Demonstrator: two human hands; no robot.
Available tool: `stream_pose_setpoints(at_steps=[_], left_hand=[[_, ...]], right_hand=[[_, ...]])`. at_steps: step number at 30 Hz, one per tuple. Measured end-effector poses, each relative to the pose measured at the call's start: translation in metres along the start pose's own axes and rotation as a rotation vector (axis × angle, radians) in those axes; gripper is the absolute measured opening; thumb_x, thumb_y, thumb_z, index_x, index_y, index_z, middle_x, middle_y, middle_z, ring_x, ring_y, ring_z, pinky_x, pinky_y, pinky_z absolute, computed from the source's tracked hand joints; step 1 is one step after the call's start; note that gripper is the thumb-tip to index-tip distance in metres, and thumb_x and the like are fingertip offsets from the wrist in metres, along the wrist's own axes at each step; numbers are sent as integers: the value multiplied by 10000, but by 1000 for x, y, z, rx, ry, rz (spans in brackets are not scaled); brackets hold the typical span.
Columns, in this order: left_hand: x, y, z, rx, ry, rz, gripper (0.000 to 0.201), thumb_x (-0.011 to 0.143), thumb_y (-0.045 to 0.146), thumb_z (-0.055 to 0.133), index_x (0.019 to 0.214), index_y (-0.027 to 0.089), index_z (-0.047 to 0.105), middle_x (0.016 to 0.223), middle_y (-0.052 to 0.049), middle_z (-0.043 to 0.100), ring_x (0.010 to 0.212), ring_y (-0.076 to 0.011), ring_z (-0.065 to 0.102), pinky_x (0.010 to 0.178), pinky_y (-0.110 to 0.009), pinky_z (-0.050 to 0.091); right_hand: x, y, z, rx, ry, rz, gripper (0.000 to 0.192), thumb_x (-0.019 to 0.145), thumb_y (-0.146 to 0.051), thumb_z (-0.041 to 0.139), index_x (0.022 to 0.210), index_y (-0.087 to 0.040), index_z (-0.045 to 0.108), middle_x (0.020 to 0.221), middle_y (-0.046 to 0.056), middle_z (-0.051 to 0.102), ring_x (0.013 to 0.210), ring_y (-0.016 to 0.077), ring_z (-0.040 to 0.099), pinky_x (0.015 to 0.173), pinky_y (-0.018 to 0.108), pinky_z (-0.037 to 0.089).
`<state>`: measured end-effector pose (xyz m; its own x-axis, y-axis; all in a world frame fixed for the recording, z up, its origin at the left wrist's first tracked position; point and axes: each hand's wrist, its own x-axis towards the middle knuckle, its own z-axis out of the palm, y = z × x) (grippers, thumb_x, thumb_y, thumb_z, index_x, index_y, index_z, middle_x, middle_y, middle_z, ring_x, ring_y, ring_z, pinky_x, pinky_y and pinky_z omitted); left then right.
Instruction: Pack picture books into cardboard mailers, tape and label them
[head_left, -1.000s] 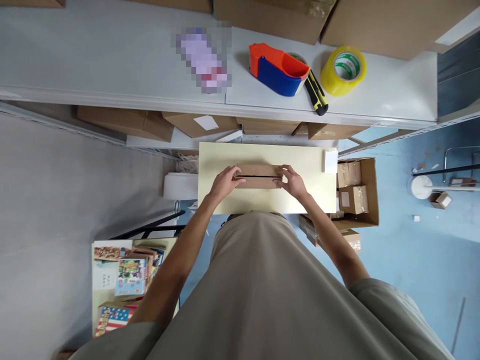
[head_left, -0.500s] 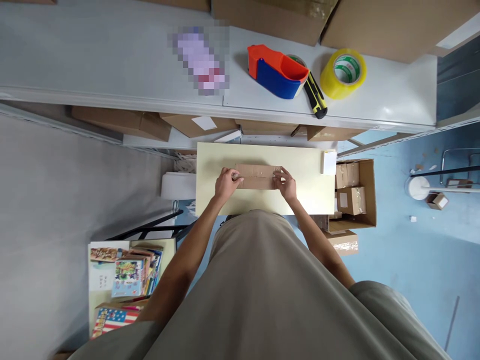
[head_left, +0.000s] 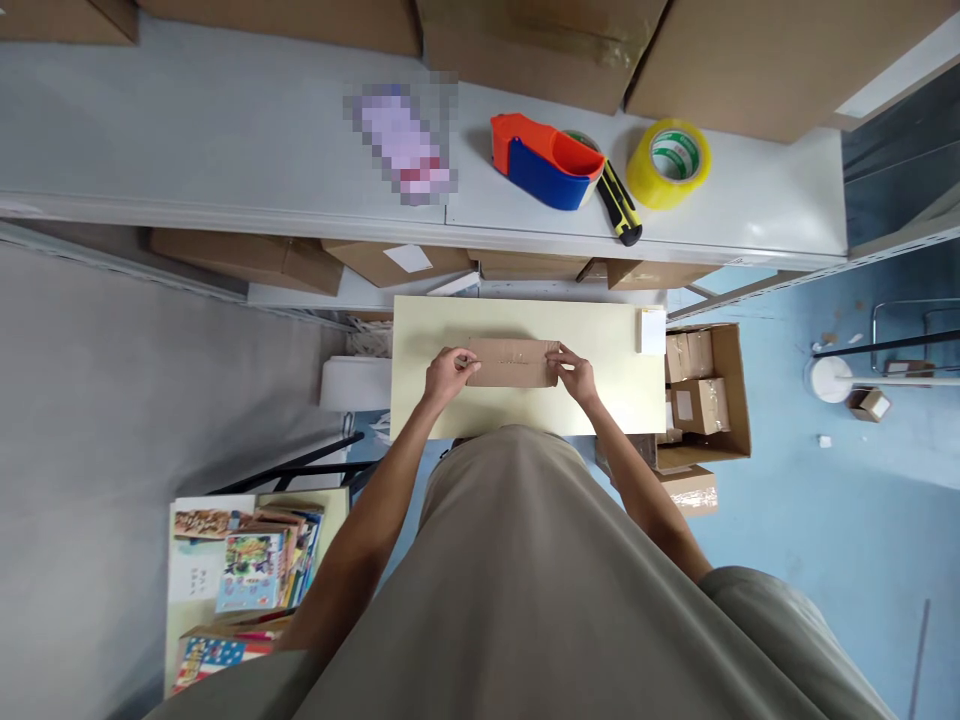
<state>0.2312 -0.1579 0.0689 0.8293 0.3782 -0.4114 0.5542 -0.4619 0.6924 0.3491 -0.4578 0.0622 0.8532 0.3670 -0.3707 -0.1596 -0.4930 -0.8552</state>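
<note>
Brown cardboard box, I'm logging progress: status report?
Left hand, right hand at opposite ends of brown oblong cardboard box. Top looks closed. White rectangular block at right end of pale-yellow tabletop, apart from both hands.

The head camera looks steeply down over the tabletop [head_left: 634, 388].

- The dark gap along the top of the cardboard box [head_left: 514, 374] has closed.
- Fingers of the right hand [head_left: 576, 376] have drawn together; the left hand's [head_left: 447, 376] apparently too, though small in view.
</note>
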Motion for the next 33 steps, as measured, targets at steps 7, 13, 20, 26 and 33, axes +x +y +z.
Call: stream_pose_setpoints(at_steps=[7, 13, 20, 26, 33], left_hand=[[-3, 10, -4, 87, -1, 29, 100, 931, 261, 803, 1028, 238, 790, 1225, -107, 785, 1004, -262, 776, 1037, -407, 604], [0, 51, -42, 218, 49, 291, 186, 943, 194, 699, 1029, 262, 849, 1161, -131, 820, 1195, -369, 755, 1150, -510, 598], [9, 188, -104, -22, 259, 606, 309, 1068, 219, 600, 1209, 235, 874, 1323, -70, 829, 1184, -281, 782, 1136, -444, 614], [9, 251, -113, -164, 356, 694, 292, 1027, 111, 613, 1085, 216, 879, 1216, -63, 835, 1114, -242, 782, 1096, -432, 622], [-35, 195, -97, -331, 344, 616, 217, 1053, 289, 685, 1124, 194, 867, 1175, -71, 863, 1089, -250, 810, 1053, -401, 651]], right_hand=[[-12, -9, 3, -85, 29, -12, 288, 1004, -447, 664, 1094, -246, 850, 1475, 151, 793, 1465, 363, 708, 1032, 516, 713], [-25, -85, -23, -440, 148, -323, 311, 1090, -419, 614, 1241, -257, 831, 1571, 167, 719, 1462, 395, 678, 1283, 659, 533], [45, -242, -66, -631, 284, -685, 521, 1171, -437, 481, 1642, -219, 528, 1706, 196, 544, 1639, 439, 467, 1365, 699, 382], [153, -281, -52, -869, 233, -542, 568, 1130, -368, 563, 1561, -9, 477, 1554, 360, 611, 1554, 507, 548, 1326, 799, 331], [119, -258, -46, -768, 242, -500, 526, 1195, -466, 478, 1545, -74, 486, 1335, 273, 737, 1423, 477, 685, 1251, 734, 482]])
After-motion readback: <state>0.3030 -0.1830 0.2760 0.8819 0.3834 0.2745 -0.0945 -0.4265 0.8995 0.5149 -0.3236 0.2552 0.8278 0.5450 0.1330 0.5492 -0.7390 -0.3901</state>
